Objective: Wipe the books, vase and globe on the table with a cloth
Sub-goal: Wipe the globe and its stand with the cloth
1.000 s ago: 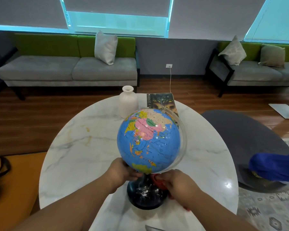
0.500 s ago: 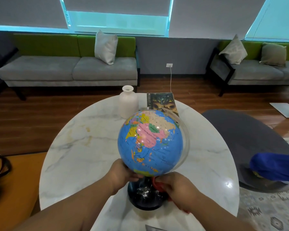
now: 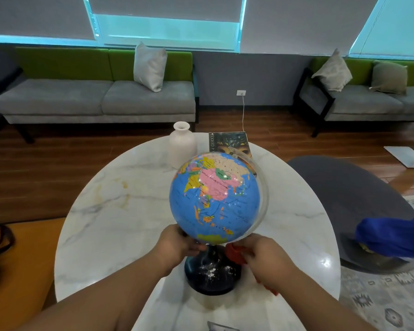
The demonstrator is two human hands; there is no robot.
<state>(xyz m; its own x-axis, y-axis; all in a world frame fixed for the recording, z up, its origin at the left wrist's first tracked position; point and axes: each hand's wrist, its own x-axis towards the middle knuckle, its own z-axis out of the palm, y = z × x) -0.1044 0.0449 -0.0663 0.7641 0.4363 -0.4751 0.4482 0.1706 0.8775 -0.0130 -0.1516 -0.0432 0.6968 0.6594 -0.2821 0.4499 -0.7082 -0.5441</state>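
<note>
Globe (image 3: 215,199): blue sphere w/ coloured countries, Asia facing cam; sits in a clear arc (image 3: 264,187) on a dark round base (image 3: 212,275). Stands on the table (image 3: 105,211), close to its near edge, abt mid-width.
Base: white specks on top; flat on the marble.
Left hand (image 3: 177,244): at sphere's lower-left underside, fingers curled in under it toward the stem, gripping the globe.
Right hand (image 3: 265,256): at lower right, just beside the stem, fingers closed round a red cloth (image 3: 234,253).
Cloth: bunched, touching the stem area just under the sphere; a bit of red also shows below the wrist.
Vase (image 3: 182,146): white, upright, near table's far edge, behind-left of globe, apart from it.
Book (image 3: 230,144): dark cover, lying flat at far edge, just right of vase; near part hidden behind the sphere.
Table: round, white marble w/ grey and yellowish veins.
Chair (image 3: 344,199): grey, rounded, off table's right edge; blue fabric (image 3: 392,237) lies on its seat.
Beyond: grey-green sofa (image 3: 93,96) w/ pale cushion (image 3: 150,66) past the far edge; patterned rug (image 3: 380,306) bottom right.
</note>
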